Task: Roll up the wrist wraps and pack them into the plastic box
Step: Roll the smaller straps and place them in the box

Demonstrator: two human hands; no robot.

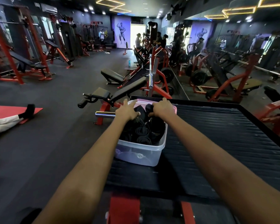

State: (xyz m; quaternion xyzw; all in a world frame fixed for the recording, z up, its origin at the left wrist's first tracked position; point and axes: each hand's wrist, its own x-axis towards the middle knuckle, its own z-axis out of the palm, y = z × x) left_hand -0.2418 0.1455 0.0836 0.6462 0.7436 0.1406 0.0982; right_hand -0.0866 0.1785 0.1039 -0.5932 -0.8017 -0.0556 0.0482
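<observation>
Here, rolled black wrist wraps fill the clear plastic box, which sits on the ribbed black platform. At the box's 12 o'clock end, the left hand presses a roll with loosely curled fingers, and the right hand grips another black roll. A pink lid lies beyond at 12 o'clock, mostly hidden by both hands. The fingertips are hard to make out.
</observation>
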